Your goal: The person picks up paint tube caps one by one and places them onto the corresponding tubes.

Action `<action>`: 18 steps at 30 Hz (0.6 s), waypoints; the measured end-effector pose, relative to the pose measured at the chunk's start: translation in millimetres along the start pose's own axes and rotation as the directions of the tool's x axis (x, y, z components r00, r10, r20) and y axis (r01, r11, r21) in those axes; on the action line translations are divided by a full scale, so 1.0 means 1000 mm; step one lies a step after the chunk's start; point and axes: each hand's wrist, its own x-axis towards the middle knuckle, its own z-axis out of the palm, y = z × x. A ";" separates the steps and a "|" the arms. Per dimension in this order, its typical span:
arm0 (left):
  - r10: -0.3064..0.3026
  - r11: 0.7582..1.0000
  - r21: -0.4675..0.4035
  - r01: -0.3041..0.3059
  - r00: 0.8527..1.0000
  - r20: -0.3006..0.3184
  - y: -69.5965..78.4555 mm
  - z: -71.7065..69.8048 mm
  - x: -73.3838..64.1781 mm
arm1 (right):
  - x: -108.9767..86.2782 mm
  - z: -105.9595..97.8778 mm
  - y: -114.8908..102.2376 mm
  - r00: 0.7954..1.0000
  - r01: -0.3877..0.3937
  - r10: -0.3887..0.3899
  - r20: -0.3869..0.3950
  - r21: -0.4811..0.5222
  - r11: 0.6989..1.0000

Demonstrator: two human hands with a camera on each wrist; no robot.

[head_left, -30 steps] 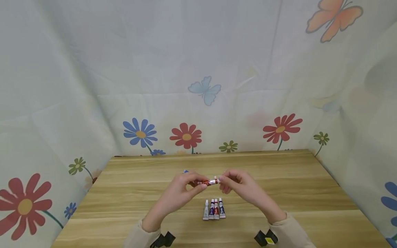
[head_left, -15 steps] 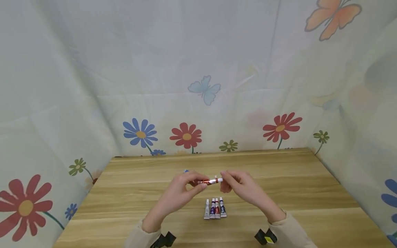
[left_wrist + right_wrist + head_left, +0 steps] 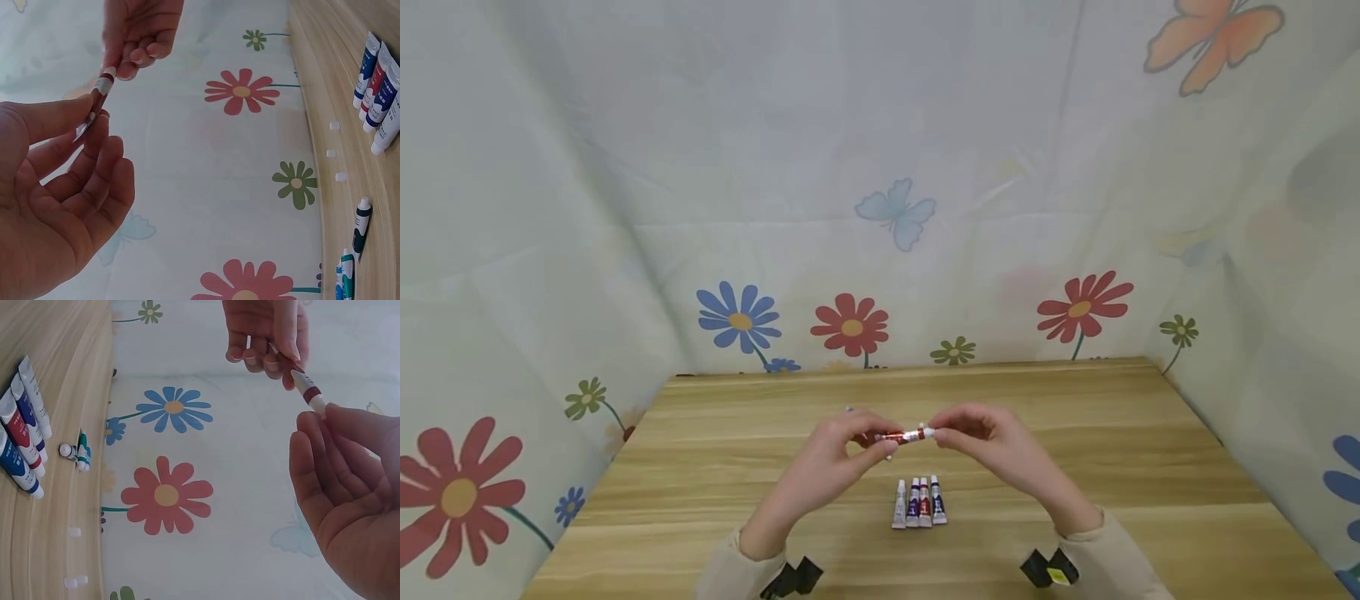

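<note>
A small paint tube [image 3: 908, 437] with a dark red band and a white cap [image 3: 317, 404] is held above the table between both hands. My left hand [image 3: 831, 467] pinches the tube's body between thumb and fingers, hiding part of it. At the other end, my right hand [image 3: 1000, 446] pinches the cap between thumb and index finger; its remaining fingers are loosely bent. Nearer the person lies a row of several paint tubes [image 3: 919, 503], caps pointing away, in silver, purple, red and dark blue.
Three small white caps [image 3: 334, 126] lie loose on the wooden table [image 3: 350, 81]. A dark tube [image 3: 361, 228] and green and blue tubes [image 3: 347, 272] lie beyond the hands, mostly hidden in the head view. A flower-printed cloth [image 3: 760, 167] encloses the table's back and sides.
The right fingers loosened from the cap half a second ago, leaving its end exposed, and now pinch it again. The left hand keeps its grip on the tube; the row has not moved.
</note>
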 end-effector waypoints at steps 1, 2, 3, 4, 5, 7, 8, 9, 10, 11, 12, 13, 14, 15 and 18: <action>0.000 1.000 0.000 0.000 1.000 0.001 -0.001 0.000 0.000 | 0.001 0.000 0.000 1.000 -0.007 0.007 -0.008 -0.003 1.000; 0.002 1.000 0.000 -0.002 1.000 0.000 -0.002 0.000 0.000 | 0.001 0.001 0.001 1.000 -0.014 0.014 -0.020 -0.009 1.000; 0.004 1.000 -0.001 -0.004 1.000 -0.002 -0.004 0.001 0.000 | 0.002 0.002 0.001 0.999 -0.021 0.020 -0.031 -0.014 1.000; 0.006 1.000 -0.002 -0.006 1.000 -0.007 -0.008 0.002 0.000 | 0.003 0.003 0.002 0.999 -0.028 0.027 -0.042 -0.017 0.999; 0.004 1.000 -0.001 -0.004 1.000 -0.013 -0.013 0.003 0.000 | 0.003 0.004 0.003 0.998 -0.032 0.031 -0.053 -0.022 0.999; -0.002 1.000 0.003 0.002 1.000 -0.020 -0.023 0.006 0.000 | 0.004 0.006 0.006 0.997 -0.034 0.031 -0.072 -0.046 0.998; -0.006 1.000 0.006 0.007 1.000 -0.023 -0.028 0.007 0.000 | 0.005 0.007 0.008 0.997 -0.032 0.027 -0.075 -0.055 0.998; -0.012 1.000 0.008 0.012 1.000 -0.025 -0.033 0.008 0.001 | 0.005 0.008 0.011 0.997 -0.031 0.026 -0.074 -0.062 0.998; -0.015 1.000 0.011 0.015 1.000 -0.028 -0.038 0.009 0.001 | 0.006 0.009 0.014 0.997 -0.028 0.023 -0.071 -0.066 0.997; -0.016 1.000 0.013 0.016 0.999 -0.029 -0.041 0.009 0.001 | 0.007 0.010 0.018 0.997 -0.028 0.023 -0.068 -0.068 0.997; -0.014 1.000 0.012 0.015 0.999 -0.029 -0.044 0.010 0.002 | 0.008 0.010 0.023 0.998 -0.027 0.022 -0.063 -0.071 0.997; -0.008 1.000 0.011 0.008 1.000 -0.029 -0.045 0.010 0.002 | 0.009 0.011 0.027 0.998 -0.028 0.024 -0.058 -0.068 0.997; -0.004 1.000 0.010 0.004 1.000 -0.028 -0.047 0.010 0.002 | 0.010 0.011 0.032 0.998 -0.033 0.030 -0.050 -0.060 0.998; 0.003 1.000 0.009 -0.002 1.000 -0.024 -0.048 0.010 0.003 | 0.011 0.012 0.035 0.998 -0.039 0.037 -0.043 -0.052 0.998; 0.017 1.000 0.000 -0.017 1.000 -0.006 -0.049 0.011 0.002 | 0.012 0.014 0.044 0.999 -0.036 0.036 -0.013 -0.026 0.999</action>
